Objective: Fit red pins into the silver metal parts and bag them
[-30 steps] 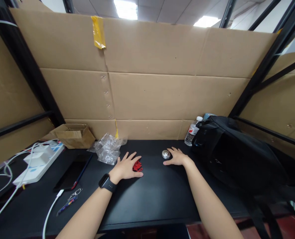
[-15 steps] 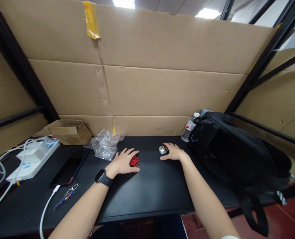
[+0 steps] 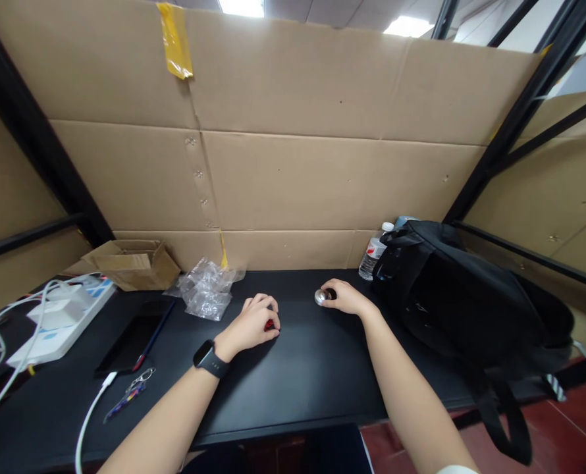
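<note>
My left hand (image 3: 253, 321), with a dark watch on its wrist, is closed over a small bundle of red, thin strand-like pieces (image 3: 269, 324). Most of that bundle is hidden under curled fingers, and what it is made of I cannot make out. Further right on the black tabletop (image 3: 293, 375), my right hand (image 3: 345, 297) pinches a small round shiny silver metal piece (image 3: 320, 297) from its right side, thumb in front and fingers behind.
Crumpled clear plastic (image 3: 207, 289) lies behind my left hand. Leftward are an open cardboard box (image 3: 135, 266), a phone (image 3: 135, 336), a keychain (image 3: 130, 394) and a power strip (image 3: 63, 322) with cables. A water bottle (image 3: 372, 253) and black backpack (image 3: 471, 303) stand at right.
My left hand's spread fingers have curled in over the red bundle. My right hand, open beside the silver piece before, has closed on it.
</note>
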`<state>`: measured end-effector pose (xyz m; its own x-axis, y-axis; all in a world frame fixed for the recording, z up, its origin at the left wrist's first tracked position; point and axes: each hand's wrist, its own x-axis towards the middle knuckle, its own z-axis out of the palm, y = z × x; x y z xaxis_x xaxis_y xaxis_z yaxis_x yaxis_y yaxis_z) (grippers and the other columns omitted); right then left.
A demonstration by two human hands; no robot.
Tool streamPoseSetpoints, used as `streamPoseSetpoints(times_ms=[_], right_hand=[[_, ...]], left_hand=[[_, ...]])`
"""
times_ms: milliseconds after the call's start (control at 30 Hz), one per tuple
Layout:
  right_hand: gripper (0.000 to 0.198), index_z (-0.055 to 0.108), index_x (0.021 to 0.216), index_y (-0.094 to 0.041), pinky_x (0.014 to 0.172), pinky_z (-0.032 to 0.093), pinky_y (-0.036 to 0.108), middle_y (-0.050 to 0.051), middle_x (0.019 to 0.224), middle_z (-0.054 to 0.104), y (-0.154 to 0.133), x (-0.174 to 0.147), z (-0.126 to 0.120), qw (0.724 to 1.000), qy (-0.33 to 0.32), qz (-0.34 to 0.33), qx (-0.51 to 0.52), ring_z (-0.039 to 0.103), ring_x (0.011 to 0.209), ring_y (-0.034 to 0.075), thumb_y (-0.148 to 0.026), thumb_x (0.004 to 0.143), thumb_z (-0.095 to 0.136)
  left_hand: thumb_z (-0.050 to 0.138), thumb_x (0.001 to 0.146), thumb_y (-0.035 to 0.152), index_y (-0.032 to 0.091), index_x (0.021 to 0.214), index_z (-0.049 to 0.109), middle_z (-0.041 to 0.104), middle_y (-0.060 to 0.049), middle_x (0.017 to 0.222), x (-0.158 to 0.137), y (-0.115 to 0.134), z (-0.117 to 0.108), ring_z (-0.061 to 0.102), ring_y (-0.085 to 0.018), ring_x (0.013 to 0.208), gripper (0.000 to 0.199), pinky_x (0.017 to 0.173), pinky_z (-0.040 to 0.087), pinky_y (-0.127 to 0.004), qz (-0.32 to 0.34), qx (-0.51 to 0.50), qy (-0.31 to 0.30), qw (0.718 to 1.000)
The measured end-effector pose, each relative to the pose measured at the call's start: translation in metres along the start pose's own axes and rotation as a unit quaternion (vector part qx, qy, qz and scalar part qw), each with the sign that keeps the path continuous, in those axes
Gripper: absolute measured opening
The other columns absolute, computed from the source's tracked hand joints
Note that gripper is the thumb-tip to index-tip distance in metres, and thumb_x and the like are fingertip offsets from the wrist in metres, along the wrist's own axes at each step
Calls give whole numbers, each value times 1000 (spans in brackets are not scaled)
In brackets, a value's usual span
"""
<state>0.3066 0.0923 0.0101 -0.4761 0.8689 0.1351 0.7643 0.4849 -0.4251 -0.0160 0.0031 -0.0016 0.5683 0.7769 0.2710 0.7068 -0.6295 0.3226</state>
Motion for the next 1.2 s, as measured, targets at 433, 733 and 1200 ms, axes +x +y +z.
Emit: streamPoseSetpoints(times_ms=[433, 733, 1200], right_hand=[[43, 73, 112, -17, 95, 48, 36, 13, 116, 71, 2, 0, 1, 1000, 8, 11, 7, 67, 106, 27, -27, 71, 83], [44, 72, 113, -17, 94, 48, 36, 12, 114, 70, 4, 1, 1, 1000, 2, 9, 9, 67, 104, 26, -24, 71, 82], [42, 74, 103, -19, 83, 49, 33, 6, 98, 68, -2, 1, -1, 998, 45, 1, 38, 64, 89, 21, -24, 63, 87]], left_hand=[[50, 102, 30, 25, 94, 62, 67, 4, 79, 7, 20, -10, 60, -15, 73, 16, 86, 38, -31, -10, -80, 84, 993], [59, 97, 33, 29, 102, 73, 78, 2, 99, 7, 19, -9, 68, -19, 85, 16, 87, 43, -33, -56, -95, 144, 983], [63, 94, 35, 26, 99, 70, 79, 1, 97, 9, 15, -10, 75, -18, 89, 13, 76, 54, -23, -102, -243, 138, 955]])
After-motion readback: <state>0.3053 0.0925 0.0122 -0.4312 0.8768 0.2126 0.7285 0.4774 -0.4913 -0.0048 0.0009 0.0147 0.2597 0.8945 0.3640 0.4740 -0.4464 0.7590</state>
